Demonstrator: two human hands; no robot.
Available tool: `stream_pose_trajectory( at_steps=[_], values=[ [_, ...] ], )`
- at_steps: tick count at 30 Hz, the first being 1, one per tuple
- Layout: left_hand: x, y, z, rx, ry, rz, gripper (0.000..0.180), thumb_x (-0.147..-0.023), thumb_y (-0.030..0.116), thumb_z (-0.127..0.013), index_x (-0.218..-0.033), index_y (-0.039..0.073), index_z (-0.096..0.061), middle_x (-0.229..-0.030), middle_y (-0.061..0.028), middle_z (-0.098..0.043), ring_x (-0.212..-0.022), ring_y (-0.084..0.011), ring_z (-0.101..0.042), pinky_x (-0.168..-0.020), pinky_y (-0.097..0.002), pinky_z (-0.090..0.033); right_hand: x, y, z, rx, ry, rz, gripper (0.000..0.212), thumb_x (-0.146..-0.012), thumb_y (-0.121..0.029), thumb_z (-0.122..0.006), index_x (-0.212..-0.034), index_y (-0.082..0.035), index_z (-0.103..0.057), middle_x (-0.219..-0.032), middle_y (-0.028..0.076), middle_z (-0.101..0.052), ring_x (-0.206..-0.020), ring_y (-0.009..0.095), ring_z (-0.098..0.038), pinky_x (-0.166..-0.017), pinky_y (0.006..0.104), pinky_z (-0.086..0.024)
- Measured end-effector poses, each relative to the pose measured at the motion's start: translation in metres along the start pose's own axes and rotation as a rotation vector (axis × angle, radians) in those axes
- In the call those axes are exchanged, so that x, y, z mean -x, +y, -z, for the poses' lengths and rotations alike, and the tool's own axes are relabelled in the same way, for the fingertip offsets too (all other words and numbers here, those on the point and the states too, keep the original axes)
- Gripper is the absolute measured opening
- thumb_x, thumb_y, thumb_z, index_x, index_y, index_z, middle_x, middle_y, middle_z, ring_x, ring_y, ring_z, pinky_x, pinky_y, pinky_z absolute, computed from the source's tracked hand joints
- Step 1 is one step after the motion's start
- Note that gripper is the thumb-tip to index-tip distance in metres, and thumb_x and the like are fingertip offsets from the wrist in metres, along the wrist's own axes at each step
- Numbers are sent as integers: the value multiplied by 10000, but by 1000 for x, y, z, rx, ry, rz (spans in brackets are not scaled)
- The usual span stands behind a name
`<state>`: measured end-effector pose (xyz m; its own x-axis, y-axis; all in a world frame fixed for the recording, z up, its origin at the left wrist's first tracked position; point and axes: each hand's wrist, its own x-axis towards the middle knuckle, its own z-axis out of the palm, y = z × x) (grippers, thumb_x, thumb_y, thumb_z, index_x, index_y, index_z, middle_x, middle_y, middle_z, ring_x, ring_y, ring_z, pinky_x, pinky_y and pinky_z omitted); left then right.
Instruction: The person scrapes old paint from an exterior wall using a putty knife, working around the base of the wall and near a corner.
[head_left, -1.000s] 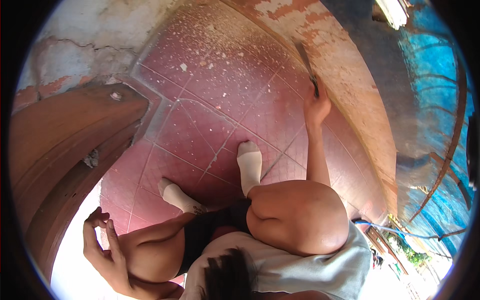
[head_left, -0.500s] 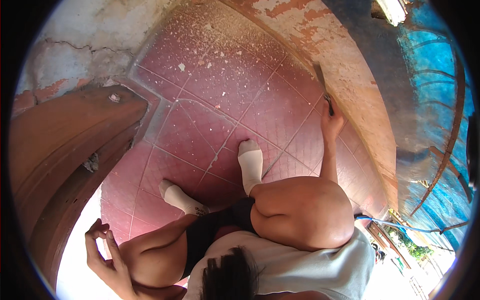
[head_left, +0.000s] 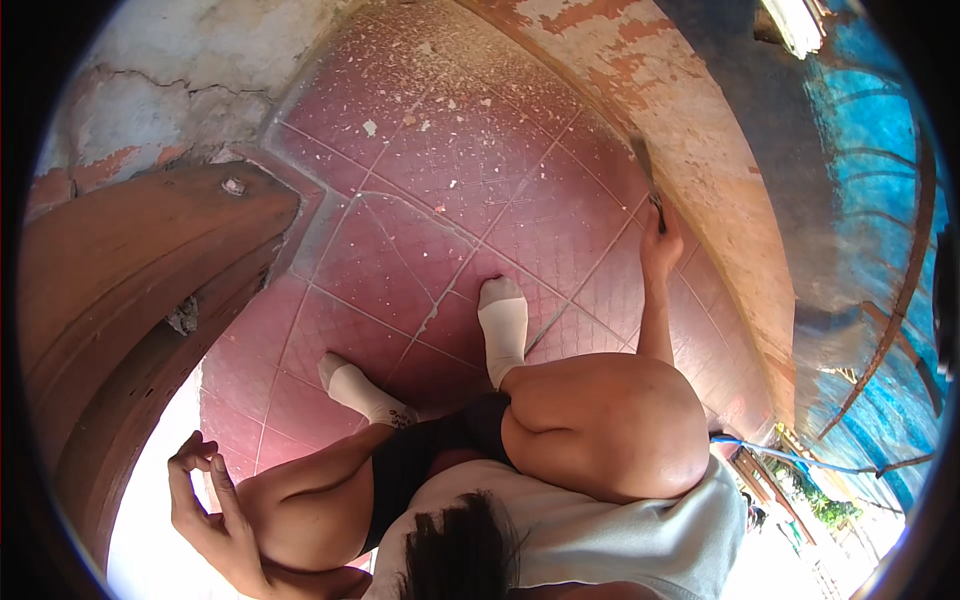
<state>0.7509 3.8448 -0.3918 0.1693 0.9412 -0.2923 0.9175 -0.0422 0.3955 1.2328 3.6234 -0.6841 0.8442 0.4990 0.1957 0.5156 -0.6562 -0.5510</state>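
Note:
My right hand [head_left: 661,248] is closed round the dark handle of a scraper [head_left: 641,155]. The scraper's flat blade points away from me and lies along the foot of the curved wall [head_left: 700,130]; whether it touches the wall I cannot tell, as it is a little blurred. My left hand [head_left: 218,520] rests beside my left knee at the lower left, holding nothing. Its fingers are loosely bent, with the thumb apart from them.
Pale flakes and dust [head_left: 440,70] lie over the red tiled floor [head_left: 370,250], thickest at the far end. A brown wooden beam [head_left: 150,250] stands on the left below a cracked wall [head_left: 170,80]. A blue sheet [head_left: 870,180] hangs at the right. My socked feet [head_left: 503,320] are on the tiles.
My right hand and the scraper have shifted very slightly toward me and left along the wall's foot. My left hand keeps its pose, and the view has tilted a little.

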Motion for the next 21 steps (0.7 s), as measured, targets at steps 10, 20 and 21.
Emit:
stream_pose_trajectory(
  at_steps=[10, 20, 21],
  values=[
    [-8, 10, -8, 5, -12, -16, 109, -924, 47, -496, -875, -50, -486, -950, -189, -622, -904, -244, -576, -905, -368, -416, -14, -29, -52, -113, 21, 3, 287, -898, -133, -601, -1171, -50, -637, -1024, 118, -697, -908, 177, -675, -772, 271, -495],
    [4, 4, 2, -19, 31, 19, 130, -938, 74, -482, -873, -38, -471, -894, -171, -623, -911, -234, -566, -933, -360, -395, -18, -53, -64, -121, -26, 5, 282, -885, -129, -609, -1151, -44, -649, -1000, 143, -698, -920, 169, -651, -819, 278, -471],
    [1, 5, 0, -17, 21, 11, 118, -919, 57, -502, -868, -48, -486, -912, -187, -622, -909, -252, -578, -903, -362, -415, -16, -47, -62, -118, -26, 7, 282, -885, -129, -609, -1151, -44, -649, -1000, 143, -698, -920, 169, -651, -819, 278, -471]
  ],
)
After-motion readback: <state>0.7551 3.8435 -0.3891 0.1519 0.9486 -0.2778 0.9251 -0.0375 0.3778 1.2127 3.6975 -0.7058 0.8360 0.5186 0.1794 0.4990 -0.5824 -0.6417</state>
